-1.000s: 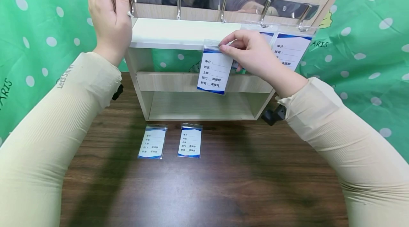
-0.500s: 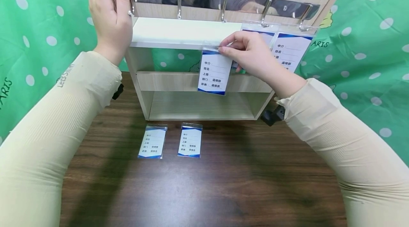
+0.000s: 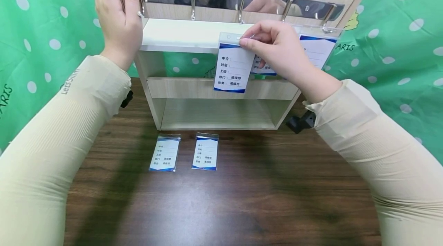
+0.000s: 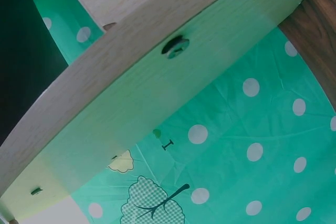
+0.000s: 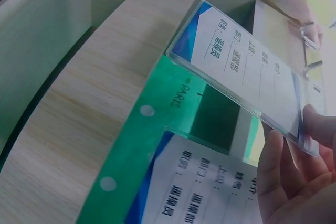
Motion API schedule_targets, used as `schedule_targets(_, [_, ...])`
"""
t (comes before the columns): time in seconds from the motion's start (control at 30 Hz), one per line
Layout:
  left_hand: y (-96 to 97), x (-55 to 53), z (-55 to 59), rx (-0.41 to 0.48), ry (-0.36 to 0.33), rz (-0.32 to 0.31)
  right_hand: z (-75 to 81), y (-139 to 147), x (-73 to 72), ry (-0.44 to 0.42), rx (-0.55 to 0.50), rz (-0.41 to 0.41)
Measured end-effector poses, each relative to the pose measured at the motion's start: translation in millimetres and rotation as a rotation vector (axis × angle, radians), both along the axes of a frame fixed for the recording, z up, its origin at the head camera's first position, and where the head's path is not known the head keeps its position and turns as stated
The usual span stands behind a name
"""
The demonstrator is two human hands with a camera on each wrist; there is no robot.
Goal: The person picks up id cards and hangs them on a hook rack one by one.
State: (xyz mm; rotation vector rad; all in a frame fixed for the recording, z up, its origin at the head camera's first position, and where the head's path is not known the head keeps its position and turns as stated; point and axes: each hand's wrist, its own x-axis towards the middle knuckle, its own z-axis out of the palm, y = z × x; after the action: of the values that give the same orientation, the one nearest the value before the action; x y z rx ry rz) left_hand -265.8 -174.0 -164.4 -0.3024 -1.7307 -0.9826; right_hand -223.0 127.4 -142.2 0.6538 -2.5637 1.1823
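In the head view my right hand [image 3: 282, 49] pinches a clear ID badge holder [image 3: 233, 69] by its upper right corner, thumb in front. It hangs upright below the middle metal hook [image 3: 241, 9]. A second badge holder [image 3: 264, 70] shows behind the right hand, mostly hidden, and a third one [image 3: 317, 49] hangs from the rightmost hook [image 3: 328, 19]. My left hand [image 3: 119, 19] grips the upper left corner of the wooden shelf [image 3: 221, 89], thumb on its front. The right wrist view shows the thumb [image 5: 317, 127] on the held badge's top end.
Two more badge holders, left [image 3: 164, 154] and right [image 3: 205, 153], lie flat on the dark wooden table [image 3: 221, 207] before the shelf. A green dotted cloth [image 3: 391, 80] hangs behind. Two hooks [image 3: 193, 3] at the left carry nothing.
My right hand has risen slightly and shifted right, lifting the pinched badge holder and turning its slotted top into view. The left hand stays on the shelf corner.
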Motion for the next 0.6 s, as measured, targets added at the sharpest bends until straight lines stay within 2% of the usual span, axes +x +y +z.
schedule_targets(0.3, [0.4,0.0,-0.4,-0.004,-0.002,-0.002,6.1,0.9,-0.5,0.058,-0.143,0.013])
schedule_targets(0.6, [1.0,-0.3,-0.8,-0.008,0.000,-0.001,10.0,-1.2,-1.1,-0.017,-0.242,0.041])
